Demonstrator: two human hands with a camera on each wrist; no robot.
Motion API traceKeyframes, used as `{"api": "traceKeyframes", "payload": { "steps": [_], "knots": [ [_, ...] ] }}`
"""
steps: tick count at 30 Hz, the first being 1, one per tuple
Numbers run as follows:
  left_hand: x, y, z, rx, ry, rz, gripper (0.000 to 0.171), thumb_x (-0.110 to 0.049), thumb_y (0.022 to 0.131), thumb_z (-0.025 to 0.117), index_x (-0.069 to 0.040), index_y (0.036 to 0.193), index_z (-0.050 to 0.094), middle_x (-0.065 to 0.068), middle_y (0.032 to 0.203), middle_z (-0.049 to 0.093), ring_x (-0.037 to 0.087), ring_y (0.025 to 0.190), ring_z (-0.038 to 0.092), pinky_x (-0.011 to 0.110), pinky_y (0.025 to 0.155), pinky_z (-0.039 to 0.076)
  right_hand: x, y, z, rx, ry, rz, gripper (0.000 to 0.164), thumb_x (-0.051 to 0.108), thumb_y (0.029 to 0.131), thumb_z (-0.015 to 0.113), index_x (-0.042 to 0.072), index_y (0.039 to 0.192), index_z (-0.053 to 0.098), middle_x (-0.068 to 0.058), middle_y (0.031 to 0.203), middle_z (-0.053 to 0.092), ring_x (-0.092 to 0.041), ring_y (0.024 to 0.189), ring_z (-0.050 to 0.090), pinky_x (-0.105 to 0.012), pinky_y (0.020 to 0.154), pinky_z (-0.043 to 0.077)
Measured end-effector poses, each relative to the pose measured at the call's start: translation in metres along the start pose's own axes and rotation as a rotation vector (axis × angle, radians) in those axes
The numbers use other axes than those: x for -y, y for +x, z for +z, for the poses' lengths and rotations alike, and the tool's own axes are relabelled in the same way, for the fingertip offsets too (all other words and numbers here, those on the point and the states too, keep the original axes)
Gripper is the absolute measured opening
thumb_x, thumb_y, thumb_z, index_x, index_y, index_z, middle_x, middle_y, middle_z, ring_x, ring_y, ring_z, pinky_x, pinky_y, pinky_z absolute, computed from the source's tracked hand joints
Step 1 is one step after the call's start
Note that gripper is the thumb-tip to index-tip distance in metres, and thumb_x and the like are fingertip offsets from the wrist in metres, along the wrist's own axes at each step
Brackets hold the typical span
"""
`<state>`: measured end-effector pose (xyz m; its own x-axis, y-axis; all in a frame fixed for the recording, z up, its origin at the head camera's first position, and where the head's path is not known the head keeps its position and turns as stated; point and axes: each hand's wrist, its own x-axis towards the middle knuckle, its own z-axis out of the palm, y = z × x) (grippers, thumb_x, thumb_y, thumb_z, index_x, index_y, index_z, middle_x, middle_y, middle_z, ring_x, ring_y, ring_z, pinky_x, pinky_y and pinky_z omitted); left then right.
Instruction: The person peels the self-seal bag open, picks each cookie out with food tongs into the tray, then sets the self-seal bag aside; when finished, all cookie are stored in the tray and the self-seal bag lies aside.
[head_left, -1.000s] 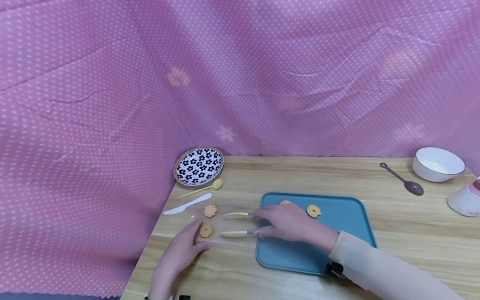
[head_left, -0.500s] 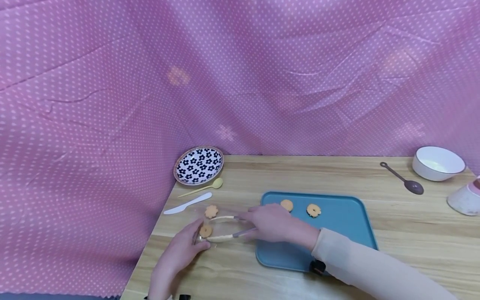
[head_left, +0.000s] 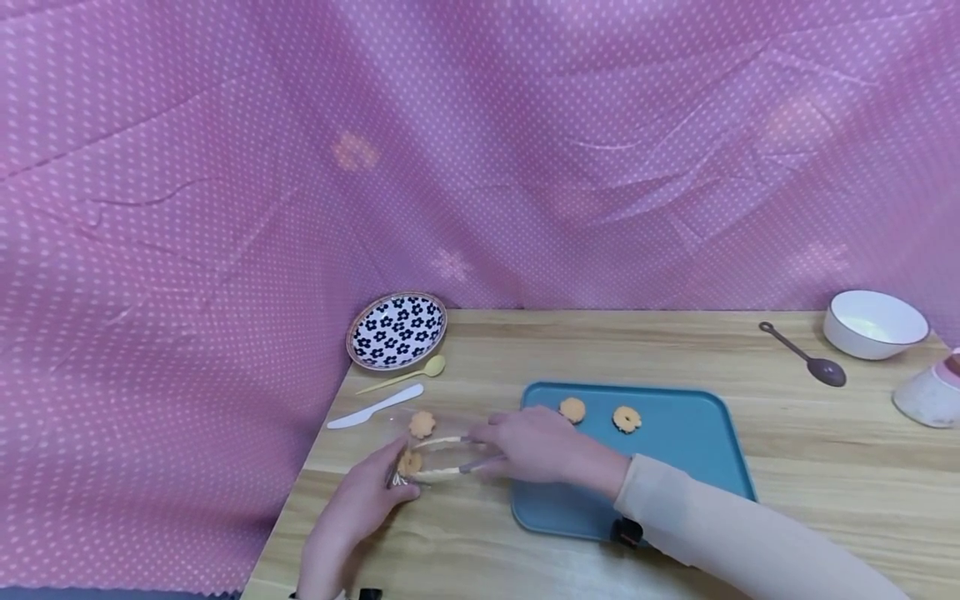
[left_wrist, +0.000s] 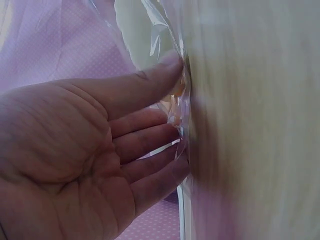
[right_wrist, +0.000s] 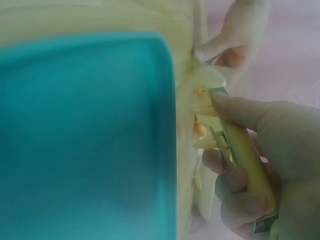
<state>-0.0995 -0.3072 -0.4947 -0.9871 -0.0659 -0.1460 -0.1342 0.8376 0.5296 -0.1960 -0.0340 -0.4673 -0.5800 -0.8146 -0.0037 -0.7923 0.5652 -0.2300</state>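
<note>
My right hand [head_left: 528, 446] grips a pair of tongs [right_wrist: 245, 160]; their pale tips lie spread inside a clear plastic bag [head_left: 450, 423]. Two scalloped cookies are in the bag: a plain flower-shaped one [head_left: 422, 424] farther back and one with a hole [head_left: 410, 462] nearer. The tong tips reach close to the nearer cookie. At the bag's left end my left hand [head_left: 363, 492] holds the film between thumb and fingers, low over the table. In the left wrist view, the bag [left_wrist: 157, 30] rises crinkled past the thumb.
A blue tray [head_left: 675, 483] with two more cookies [head_left: 627, 419] lies under the right forearm. Behind the bag are a white knife [head_left: 375, 407], a yellow spoon [head_left: 405, 379] and a flower-patterned dish [head_left: 397, 332]. A brown spoon [head_left: 825, 372], white bowl [head_left: 877, 325] and jar [head_left: 930, 396] stand right.
My right hand has moved left, pushing the tongs deeper into the bag. The bag's left end has crumpled toward my left hand, and the tray's left cookie has come into view.
</note>
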Motion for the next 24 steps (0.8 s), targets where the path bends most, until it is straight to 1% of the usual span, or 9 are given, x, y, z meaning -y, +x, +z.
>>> {"api": "traceKeyframes", "payload": {
  "steps": [2, 6, 8, 11, 13, 15, 20, 22, 24],
  "knots": [
    [-0.001, -0.001, 0.001, 0.000, -0.003, -0.003, 0.079, -0.027, 0.084, 0.081, -0.018, 0.154, 0.044, 0.008, 0.155, 0.053, 0.035, 0.143, 0.050, 0.057, 0.122, 0.038, -0.001, -0.002, -0.002, 0.007, 0.005, -0.001, 0.052, 0.065, 0.093, 0.058, 0.043, 0.140, 0.056, 0.010, 0.115, 0.072, -0.005, 0.086, 0.066, -0.022, 0.061, 0.049],
    [-0.001, -0.002, 0.001, 0.007, -0.011, -0.033, 0.080, -0.026, 0.086, 0.079, -0.014, 0.155, 0.042, 0.011, 0.159, 0.047, 0.036, 0.147, 0.045, 0.057, 0.124, 0.034, -0.007, -0.012, -0.006, -0.005, 0.005, 0.014, 0.055, 0.070, 0.093, 0.052, 0.043, 0.141, 0.055, 0.009, 0.132, 0.070, -0.011, 0.108, 0.070, -0.028, 0.074, 0.058],
    [-0.002, -0.002, 0.002, 0.011, -0.014, -0.044, 0.079, -0.025, 0.086, 0.079, -0.014, 0.155, 0.042, 0.011, 0.160, 0.046, 0.036, 0.148, 0.044, 0.056, 0.125, 0.034, -0.013, -0.020, -0.008, -0.028, 0.013, 0.026, 0.056, 0.073, 0.093, 0.050, 0.044, 0.141, 0.056, 0.010, 0.137, 0.068, -0.011, 0.111, 0.071, -0.031, 0.075, 0.061],
    [-0.004, -0.002, 0.001, 0.017, -0.016, -0.054, 0.077, -0.024, 0.086, 0.079, -0.015, 0.154, 0.044, 0.011, 0.159, 0.046, 0.036, 0.148, 0.043, 0.056, 0.125, 0.034, -0.023, -0.036, -0.016, -0.062, 0.026, 0.046, 0.054, 0.070, 0.092, 0.055, 0.044, 0.140, 0.057, 0.012, 0.137, 0.067, -0.012, 0.109, 0.071, -0.035, 0.079, 0.061],
    [-0.005, -0.002, 0.001, 0.018, -0.010, -0.055, 0.076, -0.022, 0.085, 0.080, -0.015, 0.153, 0.046, 0.011, 0.159, 0.048, 0.036, 0.148, 0.043, 0.056, 0.125, 0.034, -0.031, -0.048, -0.022, -0.076, 0.031, 0.059, 0.052, 0.065, 0.092, 0.059, 0.044, 0.140, 0.058, 0.012, 0.135, 0.069, -0.011, 0.105, 0.071, -0.034, 0.077, 0.061],
    [-0.007, -0.001, 0.000, 0.021, -0.006, -0.059, 0.077, -0.021, 0.083, 0.081, -0.014, 0.152, 0.047, 0.011, 0.158, 0.049, 0.036, 0.148, 0.044, 0.056, 0.124, 0.035, -0.040, -0.062, -0.028, -0.074, 0.040, 0.081, 0.051, 0.062, 0.092, 0.062, 0.043, 0.139, 0.058, 0.012, 0.130, 0.070, -0.008, 0.095, 0.070, -0.032, 0.073, 0.059],
    [-0.008, 0.002, -0.001, 0.030, 0.023, -0.061, 0.080, -0.020, 0.079, 0.084, -0.011, 0.150, 0.049, 0.013, 0.156, 0.051, 0.037, 0.146, 0.046, 0.055, 0.124, 0.036, -0.066, -0.101, -0.039, -0.085, 0.049, 0.157, 0.055, 0.073, 0.091, 0.053, 0.044, 0.137, 0.059, 0.016, 0.119, 0.072, 0.002, 0.077, 0.059, -0.021, 0.063, 0.050],
    [-0.008, 0.003, 0.000, 0.033, 0.031, -0.062, 0.080, -0.021, 0.078, 0.085, -0.010, 0.150, 0.050, 0.014, 0.156, 0.051, 0.037, 0.146, 0.046, 0.056, 0.123, 0.036, -0.077, -0.118, -0.041, -0.108, 0.037, 0.188, 0.059, 0.077, 0.089, 0.049, 0.044, 0.137, 0.059, 0.017, 0.115, 0.072, 0.005, 0.075, 0.057, -0.019, 0.062, 0.048],
    [-0.009, 0.005, 0.001, 0.035, 0.031, -0.061, 0.080, -0.021, 0.078, 0.085, -0.008, 0.149, 0.050, 0.015, 0.155, 0.051, 0.038, 0.146, 0.045, 0.056, 0.123, 0.036, -0.088, -0.136, -0.042, -0.140, 0.025, 0.210, 0.058, 0.075, 0.090, 0.052, 0.042, 0.137, 0.060, 0.017, 0.114, 0.073, 0.005, 0.078, 0.060, -0.021, 0.063, 0.050]
  ]
}}
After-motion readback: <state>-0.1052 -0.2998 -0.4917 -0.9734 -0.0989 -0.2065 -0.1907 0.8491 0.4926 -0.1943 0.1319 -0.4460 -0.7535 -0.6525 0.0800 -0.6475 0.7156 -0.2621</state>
